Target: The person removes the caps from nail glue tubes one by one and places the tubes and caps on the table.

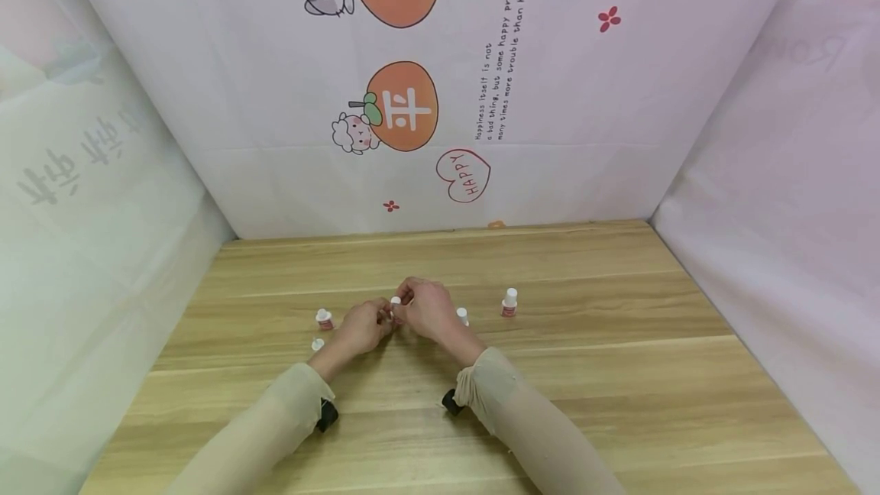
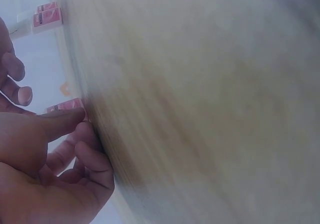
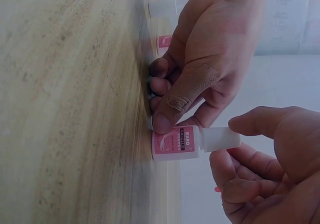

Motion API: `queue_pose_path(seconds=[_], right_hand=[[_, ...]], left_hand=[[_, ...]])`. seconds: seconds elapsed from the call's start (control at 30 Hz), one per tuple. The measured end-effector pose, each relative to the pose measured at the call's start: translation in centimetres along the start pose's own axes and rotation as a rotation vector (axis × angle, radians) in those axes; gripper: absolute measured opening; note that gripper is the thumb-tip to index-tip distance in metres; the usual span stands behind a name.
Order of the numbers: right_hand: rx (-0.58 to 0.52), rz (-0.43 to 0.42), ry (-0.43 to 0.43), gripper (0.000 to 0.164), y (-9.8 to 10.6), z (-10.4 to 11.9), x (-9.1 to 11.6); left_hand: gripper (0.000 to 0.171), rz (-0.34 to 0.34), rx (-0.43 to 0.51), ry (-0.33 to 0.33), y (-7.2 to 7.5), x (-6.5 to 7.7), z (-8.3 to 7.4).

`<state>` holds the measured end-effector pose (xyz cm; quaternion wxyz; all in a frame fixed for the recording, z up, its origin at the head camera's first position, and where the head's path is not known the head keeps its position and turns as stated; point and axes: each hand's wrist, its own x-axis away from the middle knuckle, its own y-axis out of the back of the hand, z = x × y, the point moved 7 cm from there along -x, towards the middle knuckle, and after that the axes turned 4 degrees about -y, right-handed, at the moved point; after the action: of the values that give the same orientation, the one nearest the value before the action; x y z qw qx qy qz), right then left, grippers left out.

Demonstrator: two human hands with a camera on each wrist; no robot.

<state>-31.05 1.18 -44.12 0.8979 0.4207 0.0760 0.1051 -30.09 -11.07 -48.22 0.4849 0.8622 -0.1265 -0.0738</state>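
Note:
In the right wrist view, a small bottle of nail glue (image 3: 175,143) with a pink label stands upright on the wooden table. My left hand (image 1: 362,327) grips its body low down, thumb across the label. At the top, my right hand (image 1: 429,309) pinches the white cap (image 3: 220,139) between thumb and finger. The cap sits at the bottle's neck. From the left wrist side, my left fingers (image 2: 92,164) rest close to the tabletop and cover part of the pink label (image 2: 65,105).
Left of my hands stand a glue bottle (image 1: 325,321) and another small white-topped item (image 1: 318,344). To the right are a capped bottle (image 1: 509,304) and one partly hidden behind my right wrist, its white cap (image 1: 462,315) showing. Printed white cloth (image 1: 550,174) hangs around the table.

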Motion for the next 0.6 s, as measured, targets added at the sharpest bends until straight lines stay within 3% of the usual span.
queue_pose_path(seconds=[0.6], right_hand=[[-0.007,-0.007,0.002,0.013,0.11,0.05,0.04]], left_hand=[[0.012,-0.003,0.000,-0.016,0.07,0.14,-0.14]])
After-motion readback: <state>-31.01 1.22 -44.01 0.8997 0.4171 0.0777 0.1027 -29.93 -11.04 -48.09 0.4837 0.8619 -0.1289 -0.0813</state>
